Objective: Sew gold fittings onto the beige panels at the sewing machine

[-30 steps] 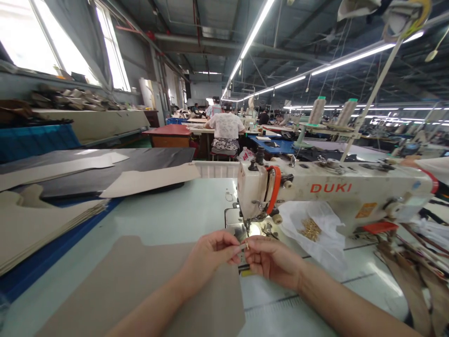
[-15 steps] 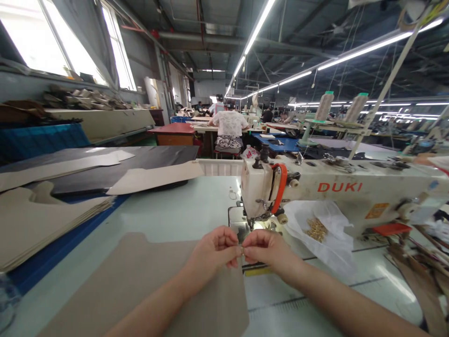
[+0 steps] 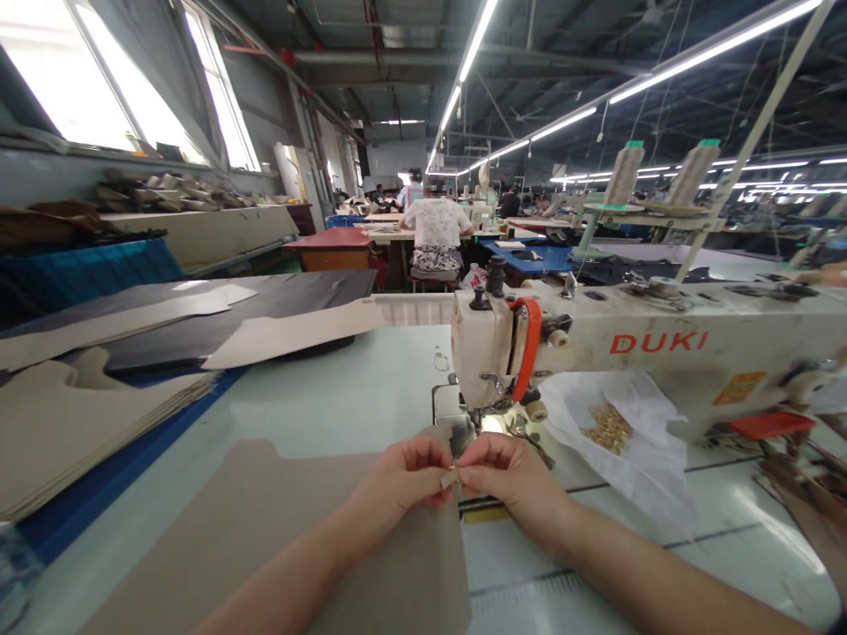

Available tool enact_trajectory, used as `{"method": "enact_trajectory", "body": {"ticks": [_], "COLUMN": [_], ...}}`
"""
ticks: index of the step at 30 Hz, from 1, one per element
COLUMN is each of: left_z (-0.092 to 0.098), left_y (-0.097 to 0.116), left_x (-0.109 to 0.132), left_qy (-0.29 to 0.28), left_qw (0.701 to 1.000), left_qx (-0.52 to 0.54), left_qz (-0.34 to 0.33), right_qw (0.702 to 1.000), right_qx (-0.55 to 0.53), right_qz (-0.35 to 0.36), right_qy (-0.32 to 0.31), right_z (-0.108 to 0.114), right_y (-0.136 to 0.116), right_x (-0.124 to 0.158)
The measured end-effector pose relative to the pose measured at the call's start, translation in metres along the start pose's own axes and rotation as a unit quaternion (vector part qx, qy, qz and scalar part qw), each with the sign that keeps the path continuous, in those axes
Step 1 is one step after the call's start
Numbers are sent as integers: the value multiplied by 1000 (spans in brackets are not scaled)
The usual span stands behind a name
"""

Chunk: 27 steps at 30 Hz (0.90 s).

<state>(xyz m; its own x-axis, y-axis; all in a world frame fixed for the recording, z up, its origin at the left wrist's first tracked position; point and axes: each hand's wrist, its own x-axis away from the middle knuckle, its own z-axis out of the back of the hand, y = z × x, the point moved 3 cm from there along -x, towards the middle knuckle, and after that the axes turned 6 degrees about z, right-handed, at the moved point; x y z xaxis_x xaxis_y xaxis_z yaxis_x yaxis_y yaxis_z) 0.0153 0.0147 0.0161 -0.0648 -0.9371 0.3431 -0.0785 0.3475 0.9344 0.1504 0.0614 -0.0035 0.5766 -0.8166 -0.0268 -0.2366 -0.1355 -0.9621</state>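
In front of the sewing machine's needle area, my two hands meet fingertip to fingertip. My left hand (image 3: 408, 476) is closed in a pinch on a small pale tab (image 3: 448, 480). Between the fingertips of my right hand (image 3: 509, 476), also pinched, is a small gold-coloured metal piece (image 3: 455, 471), touching the tab; its exact shape is too small to tell. Below my left hand and forearm a large beige sheet panel (image 3: 265, 529) lies flat on the table. The sewing machine (image 3: 490, 353) stands just beyond my hands, its lamp lit.
Right of the needle, a white bag (image 3: 641, 459) holds many gold metal pieces (image 3: 607, 429). Stacked beige panels (image 3: 99, 432) lie at the left, with another panel (image 3: 291, 333) behind them. Thread cones (image 3: 625, 175) stand behind the machine. A person (image 3: 437, 225) sits ahead, facing away.
The pale tab now shows more clearly between my fingertips, against the gold metal piece. Both hands stay nearly in place. The view has shifted slightly.
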Motion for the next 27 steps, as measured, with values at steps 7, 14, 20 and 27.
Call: {"method": "enact_trajectory", "body": {"ticks": [7, 14, 20, 27], "left_z": [6, 10, 8, 6], "left_y": [-1, -3, -3, -3], "left_x": [0, 4, -2, -4], "left_qy": [54, 104, 65, 72], "left_qw": [973, 945, 978, 991], "left_qx": [-203, -279, -155, -66], "left_qz": [-91, -134, -121, -94], "right_qw": [969, 959, 969, 971], "right_qx": [207, 229, 176, 172], "right_qz": [130, 163, 171, 153], "right_qy": [-17, -21, 18, 71], "right_z": [-5, -3, -2, -2], "right_y": [-6, -6, -11, -5], "right_x": [12, 12, 10, 7]}}
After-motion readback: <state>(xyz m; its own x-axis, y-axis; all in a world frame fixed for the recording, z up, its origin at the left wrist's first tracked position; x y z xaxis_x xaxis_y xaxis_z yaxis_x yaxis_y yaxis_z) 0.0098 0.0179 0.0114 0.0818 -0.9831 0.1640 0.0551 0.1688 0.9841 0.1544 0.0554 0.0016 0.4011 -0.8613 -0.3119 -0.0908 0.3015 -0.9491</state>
